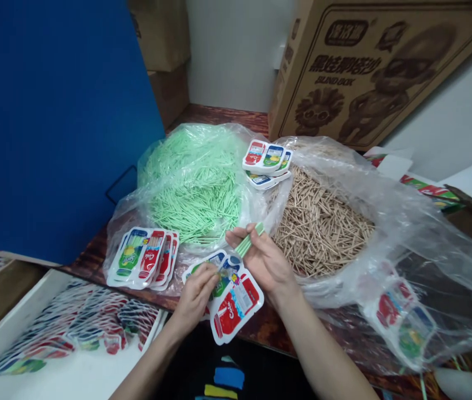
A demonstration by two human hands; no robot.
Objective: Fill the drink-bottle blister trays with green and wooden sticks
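My left hand is closed on a printed candy packet with a red cola side and a green and blue side, tilted over the table's front edge. Pinched in my right hand is a small bundle of light green sticks, just above the packet's upper end. Behind my hands lies a clear bag of green sticks. To its right, another bag spills over with brown sticks. Part of the packet is hidden by my left fingers.
Stacked packets lie at left, and more packets rest between the bags. A white box at lower left holds many packets. Another packet is at right by the plastic. A blue panel and a large carton stand behind.
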